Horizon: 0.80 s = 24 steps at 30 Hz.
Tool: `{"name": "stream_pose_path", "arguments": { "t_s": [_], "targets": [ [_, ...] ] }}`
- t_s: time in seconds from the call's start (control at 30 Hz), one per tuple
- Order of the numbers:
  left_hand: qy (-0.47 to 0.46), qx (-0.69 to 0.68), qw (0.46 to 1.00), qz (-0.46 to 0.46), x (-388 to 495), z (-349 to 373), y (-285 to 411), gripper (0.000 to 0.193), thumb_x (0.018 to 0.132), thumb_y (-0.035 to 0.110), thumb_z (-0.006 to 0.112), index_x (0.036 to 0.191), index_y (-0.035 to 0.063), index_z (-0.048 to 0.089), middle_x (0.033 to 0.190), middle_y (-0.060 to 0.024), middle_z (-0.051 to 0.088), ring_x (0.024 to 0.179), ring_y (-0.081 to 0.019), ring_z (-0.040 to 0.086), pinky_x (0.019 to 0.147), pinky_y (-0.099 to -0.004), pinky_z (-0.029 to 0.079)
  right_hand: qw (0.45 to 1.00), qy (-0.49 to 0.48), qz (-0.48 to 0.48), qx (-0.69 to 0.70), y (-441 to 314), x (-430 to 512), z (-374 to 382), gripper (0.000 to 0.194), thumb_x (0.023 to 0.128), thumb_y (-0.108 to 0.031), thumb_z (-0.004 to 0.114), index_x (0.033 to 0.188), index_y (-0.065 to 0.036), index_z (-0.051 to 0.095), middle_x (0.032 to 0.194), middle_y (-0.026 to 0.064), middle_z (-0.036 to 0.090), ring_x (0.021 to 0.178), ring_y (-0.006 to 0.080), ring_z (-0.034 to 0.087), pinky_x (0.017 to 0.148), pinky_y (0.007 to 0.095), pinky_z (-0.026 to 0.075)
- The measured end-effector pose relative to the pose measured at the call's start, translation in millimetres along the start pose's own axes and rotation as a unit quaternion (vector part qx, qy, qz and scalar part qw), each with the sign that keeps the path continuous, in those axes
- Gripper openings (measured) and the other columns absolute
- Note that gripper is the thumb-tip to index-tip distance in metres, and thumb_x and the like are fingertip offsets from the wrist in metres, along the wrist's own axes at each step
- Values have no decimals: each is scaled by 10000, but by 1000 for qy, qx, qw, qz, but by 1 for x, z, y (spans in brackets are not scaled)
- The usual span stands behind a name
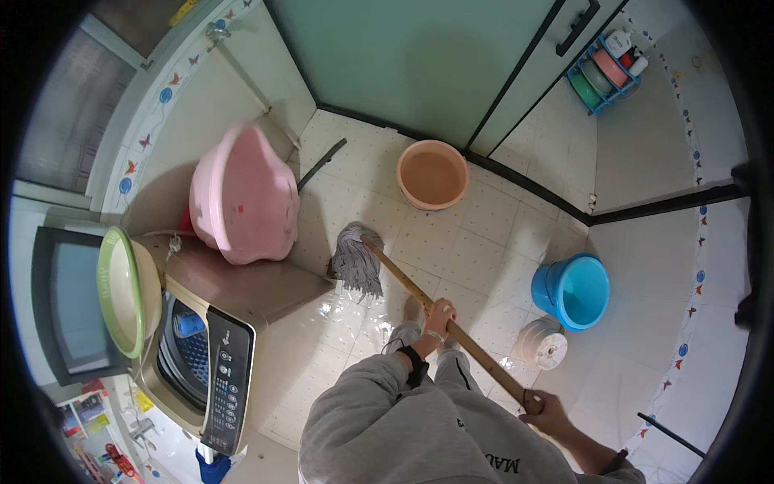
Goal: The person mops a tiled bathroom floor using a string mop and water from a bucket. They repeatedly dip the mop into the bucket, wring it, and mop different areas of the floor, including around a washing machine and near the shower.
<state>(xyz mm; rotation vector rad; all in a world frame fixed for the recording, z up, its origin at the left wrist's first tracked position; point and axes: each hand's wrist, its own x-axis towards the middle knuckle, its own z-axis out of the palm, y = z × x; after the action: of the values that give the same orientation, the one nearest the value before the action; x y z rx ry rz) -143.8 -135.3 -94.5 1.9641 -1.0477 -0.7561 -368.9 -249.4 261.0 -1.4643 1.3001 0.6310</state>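
Observation:
My left hand grips the wooden handle of a string mop around its middle. Near the handle's upper end, my right hand is closed around it too. The grey mop head rests on the tiled floor by the corner of the washing machine, ahead of my feet. Wet patches shine on the tiles around my feet. Beyond the mop stands an orange-pink bucket, which seems to hold murky water.
A pink baby bathtub leans by the left wall. A top-load washing machine has its lid raised, with a green-rimmed basin against it. To the right are a blue bucket and a pale upturned container. Framed glass panels stand ahead.

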Motion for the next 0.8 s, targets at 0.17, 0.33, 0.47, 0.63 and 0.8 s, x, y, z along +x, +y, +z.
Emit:
{"name": "stream_pose_path", "arguments": {
  "t_s": [0.17, 0.33, 0.47, 0.63, 0.8],
  "targets": [
    [25, 56, 998, 3, -9, 3, -51, 182, 646, 75, 672, 693, 207, 556, 1083, 0, 501, 1191, -277, 404, 957, -621, 228, 988, -32, 100, 114, 29, 40, 59, 423, 647, -191, 766, 970, 46, 630, 718, 48, 612, 613, 99, 539, 540, 258, 432],
    [102, -139, 981, -84, 39, -9, -106, 66, 745, 169, 579, 706, 222, 570, 1083, 12, 520, 1196, -246, 401, 1002, -599, 199, 986, -59, 59, 141, 0, 81, 90, 284, 680, -149, 749, 824, 42, 596, 628, 34, 558, 489, 106, 487, 438, 261, 383],
    [17, 161, 981, -111, 82, -48, -122, 55, 784, 150, 563, 794, 201, 583, 1070, -10, 554, 1182, -256, 417, 1017, -528, 241, 962, -116, 9, 248, -27, 115, 104, 230, 746, -109, 702, 854, 17, 542, 566, 7, 473, 403, 98, 404, 370, 251, 315],
    [-123, 339, 933, 1, 73, -51, -101, 139, 734, 102, 631, 838, 190, 603, 1115, -24, 553, 1138, -263, 433, 1016, -422, 299, 899, -211, 15, 384, 9, 81, 111, 296, 786, -105, 668, 1013, 30, 535, 590, -9, 456, 403, 72, 364, 353, 237, 289],
    [-240, 335, 910, 35, 3, 31, -51, 197, 690, 105, 669, 877, 159, 639, 1022, -63, 600, 1117, -267, 454, 940, -413, 378, 869, -211, 68, 442, 109, 8, 84, 370, 805, -75, 637, 1138, 12, 503, 667, -8, 469, 432, 45, 351, 345, 200, 233]
  ]
}}
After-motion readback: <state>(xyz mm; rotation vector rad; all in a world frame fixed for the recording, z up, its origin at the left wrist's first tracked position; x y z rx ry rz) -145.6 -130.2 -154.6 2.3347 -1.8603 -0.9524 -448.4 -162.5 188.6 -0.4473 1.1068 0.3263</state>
